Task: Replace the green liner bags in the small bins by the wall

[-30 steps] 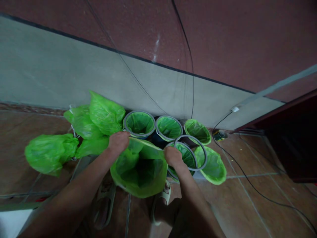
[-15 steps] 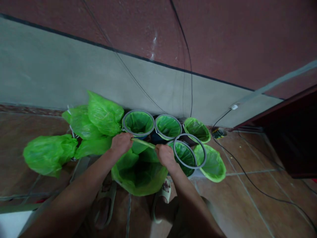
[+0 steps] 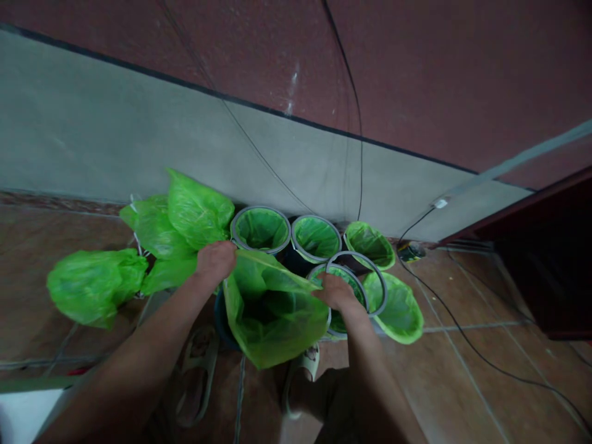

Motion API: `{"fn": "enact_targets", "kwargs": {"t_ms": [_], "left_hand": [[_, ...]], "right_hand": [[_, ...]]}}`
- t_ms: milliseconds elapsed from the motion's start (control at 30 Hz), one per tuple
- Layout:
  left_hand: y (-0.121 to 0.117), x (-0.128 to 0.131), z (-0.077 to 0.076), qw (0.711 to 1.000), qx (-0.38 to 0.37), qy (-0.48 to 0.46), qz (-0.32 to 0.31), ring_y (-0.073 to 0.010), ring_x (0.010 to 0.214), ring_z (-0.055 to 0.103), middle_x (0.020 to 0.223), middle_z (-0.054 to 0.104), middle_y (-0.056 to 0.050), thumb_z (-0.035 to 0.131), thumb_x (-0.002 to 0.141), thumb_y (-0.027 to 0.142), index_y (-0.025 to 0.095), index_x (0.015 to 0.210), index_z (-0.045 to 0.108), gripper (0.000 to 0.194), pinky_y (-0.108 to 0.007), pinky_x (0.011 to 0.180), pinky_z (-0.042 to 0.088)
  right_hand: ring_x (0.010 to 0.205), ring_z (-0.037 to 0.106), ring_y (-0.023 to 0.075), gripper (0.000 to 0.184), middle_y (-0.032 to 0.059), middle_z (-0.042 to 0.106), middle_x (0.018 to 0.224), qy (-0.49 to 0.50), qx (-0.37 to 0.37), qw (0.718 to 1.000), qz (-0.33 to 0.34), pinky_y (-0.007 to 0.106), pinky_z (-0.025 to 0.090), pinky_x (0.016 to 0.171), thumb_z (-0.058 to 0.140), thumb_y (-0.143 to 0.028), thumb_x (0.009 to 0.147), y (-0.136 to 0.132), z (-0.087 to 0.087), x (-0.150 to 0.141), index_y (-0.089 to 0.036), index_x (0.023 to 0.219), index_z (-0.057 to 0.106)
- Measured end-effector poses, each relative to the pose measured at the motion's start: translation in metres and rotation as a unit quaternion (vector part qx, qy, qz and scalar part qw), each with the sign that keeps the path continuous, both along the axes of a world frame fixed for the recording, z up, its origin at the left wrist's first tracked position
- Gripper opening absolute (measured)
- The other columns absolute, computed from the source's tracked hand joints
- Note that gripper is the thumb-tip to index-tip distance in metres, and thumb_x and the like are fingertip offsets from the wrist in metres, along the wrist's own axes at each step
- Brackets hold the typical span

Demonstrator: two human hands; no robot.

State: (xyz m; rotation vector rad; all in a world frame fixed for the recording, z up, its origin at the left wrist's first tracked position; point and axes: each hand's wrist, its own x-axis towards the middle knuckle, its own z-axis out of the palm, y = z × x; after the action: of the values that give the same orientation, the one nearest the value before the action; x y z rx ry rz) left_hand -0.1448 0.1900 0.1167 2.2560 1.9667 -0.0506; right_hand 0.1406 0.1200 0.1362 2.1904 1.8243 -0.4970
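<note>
A green plastic bag (image 3: 282, 330) hangs wide-mouthed between my hands, over a dark blue bin (image 3: 224, 317) at my feet. My left hand (image 3: 217, 262) is closed on the bag's far left edge. On the right side, my right hand (image 3: 337, 291) pinches its edge, in front of a lined bin (image 3: 340, 320). A loose grey ring (image 3: 382, 280) leans across that bin and the one behind it. Two bins with grey rims and green liners, the left bin (image 3: 260, 228) and the middle bin (image 3: 317, 237), stand against the wall.
Several filled green bags (image 3: 97, 287) lie to the left. At right are two more lined bins, the back one (image 3: 370, 243) and the front one (image 3: 395, 308). A black cable (image 3: 462, 336) runs over the tiles from a wall socket (image 3: 440, 203). My slippered feet (image 3: 198, 370) stand close by.
My hands have spread apart, the left going left and the right going right and slightly down. The bag's edge is stretched wider and its near side has lifted off the bin's rim.
</note>
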Motion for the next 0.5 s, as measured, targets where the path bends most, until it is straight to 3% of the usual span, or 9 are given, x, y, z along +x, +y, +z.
{"fn": "enact_targets", "kwargs": {"t_ms": [67, 133, 200, 300, 400, 500], "left_hand": [[-0.003, 0.007, 0.002, 1.000, 0.007, -0.005, -0.015, -0.0321, 0.104, 0.065, 0.107, 0.071, -0.017, 0.037, 0.092, 0.024, 0.013, 0.105, 0.070, 0.038, -0.042, 0.087, 0.051], [-0.008, 0.015, 0.004, 0.999, 0.009, -0.012, -0.034, -0.0321, 0.103, 0.065, 0.106, 0.071, -0.017, 0.038, 0.091, 0.024, 0.013, 0.104, 0.070, 0.037, -0.041, 0.086, 0.051], [-0.012, 0.023, 0.006, 0.999, 0.003, -0.014, -0.052, -0.0313, 0.103, 0.066, 0.105, 0.071, -0.017, 0.039, 0.090, 0.025, 0.014, 0.103, 0.071, 0.036, -0.040, 0.086, 0.051], [-0.014, 0.027, 0.006, 0.998, -0.006, -0.014, -0.061, -0.0293, 0.103, 0.066, 0.106, 0.071, -0.015, 0.038, 0.090, 0.026, 0.015, 0.105, 0.070, 0.037, -0.038, 0.086, 0.051], [-0.011, 0.020, 0.005, 0.998, -0.040, 0.000, -0.053, -0.0291, 0.105, 0.065, 0.109, 0.070, -0.016, 0.036, 0.091, 0.026, 0.013, 0.105, 0.070, 0.039, -0.039, 0.087, 0.050], [-0.006, 0.006, 0.007, 0.992, -0.115, 0.011, -0.060, -0.0289, 0.096, 0.067, 0.100, 0.072, -0.016, 0.044, 0.085, 0.025, 0.012, 0.092, 0.073, 0.032, -0.037, 0.080, 0.051]], "right_hand": [[0.120, 0.056, 0.0277, 0.070, 0.0148, 0.061, 0.129, 0.031, 0.043, 0.998, 0.021, 0.035, 0.044, 0.095, 0.071, -0.035, 0.077, 0.000, -0.003, -0.015, -0.018, 0.140, 0.047], [0.125, 0.051, 0.0273, 0.077, 0.0141, 0.054, 0.137, 0.052, 0.090, 0.993, 0.051, 0.036, 0.041, 0.099, 0.071, -0.037, 0.077, 0.001, -0.009, -0.033, -0.019, 0.145, 0.039], [0.124, 0.051, 0.0268, 0.066, 0.0114, 0.055, 0.136, 0.058, 0.120, 0.989, 0.071, 0.036, 0.040, 0.100, 0.066, -0.038, 0.082, 0.003, -0.015, -0.047, -0.022, 0.142, 0.043], [0.112, 0.058, 0.0240, 0.032, 0.0090, 0.066, 0.117, 0.046, 0.115, 0.988, 0.086, 0.034, 0.040, 0.096, 0.050, -0.033, 0.094, 0.005, -0.021, -0.056, -0.022, 0.120, 0.062], [0.099, 0.064, 0.0205, 0.034, 0.0095, 0.071, 0.102, 0.042, 0.102, 0.991, 0.076, 0.030, 0.042, 0.089, 0.036, -0.030, 0.099, 0.005, -0.022, -0.051, -0.021, 0.104, 0.069], [0.096, 0.065, 0.0194, 0.031, 0.0092, 0.072, 0.098, 0.056, 0.084, 0.993, 0.062, 0.027, 0.041, 0.083, 0.041, -0.028, 0.097, 0.005, -0.022, -0.041, -0.020, 0.103, 0.070]]}}
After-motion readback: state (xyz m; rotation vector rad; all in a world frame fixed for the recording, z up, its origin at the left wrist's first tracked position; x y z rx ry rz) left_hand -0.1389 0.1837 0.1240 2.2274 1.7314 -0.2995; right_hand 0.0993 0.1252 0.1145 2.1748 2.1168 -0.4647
